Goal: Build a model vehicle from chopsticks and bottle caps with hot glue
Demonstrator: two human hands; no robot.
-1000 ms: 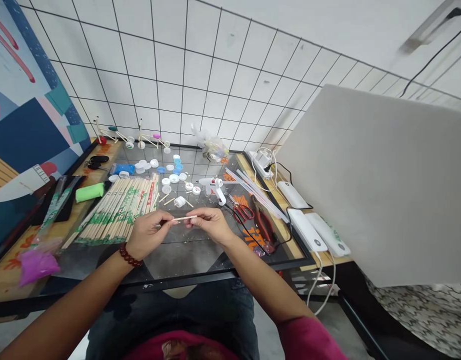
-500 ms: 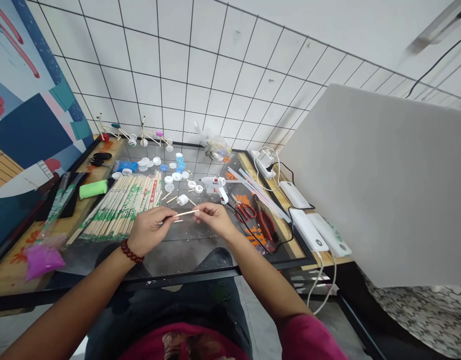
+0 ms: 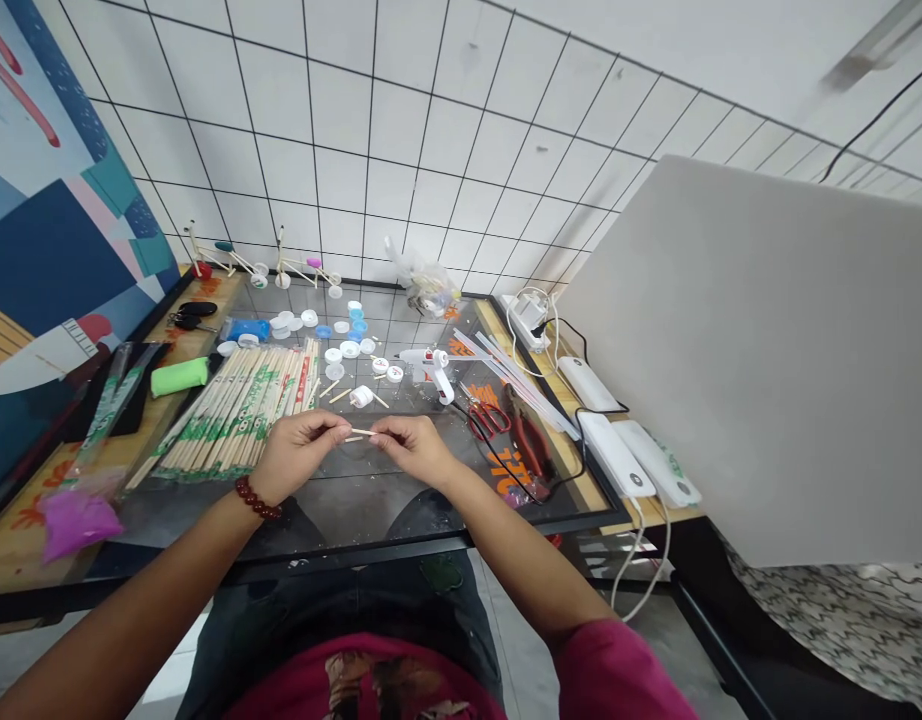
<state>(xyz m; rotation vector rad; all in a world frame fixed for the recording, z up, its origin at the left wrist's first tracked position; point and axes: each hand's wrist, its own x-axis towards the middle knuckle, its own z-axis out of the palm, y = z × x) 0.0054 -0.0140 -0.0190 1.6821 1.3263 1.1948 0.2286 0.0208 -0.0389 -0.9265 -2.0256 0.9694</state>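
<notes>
A short wooden stick (image 3: 362,432) is pinched at both ends between my hands, just above the dark glass tabletop. My left hand (image 3: 302,450) has its thumb and fingers closed on the left end, a red bead bracelet at the wrist. The right end is between the thumb and fingers of my right hand (image 3: 410,446). Under the stick, another short piece (image 3: 354,440) lies on the glass. Beyond my hands are a white round cap piece (image 3: 361,397) and cut sticks (image 3: 340,395). A white glue gun (image 3: 434,370) lies behind my right hand.
Packed chopsticks (image 3: 243,410) lie left, with green clay (image 3: 179,377) and a purple bag (image 3: 81,522). Bottle caps (image 3: 350,348) and small stick models (image 3: 232,262) stand farther back. Right are red scissors (image 3: 489,420), pliers (image 3: 531,445), glue sticks (image 3: 525,380) and white power banks (image 3: 617,457).
My right hand has moved left, closer to my left hand, so less of the stick shows between them. The view has shifted slightly.
</notes>
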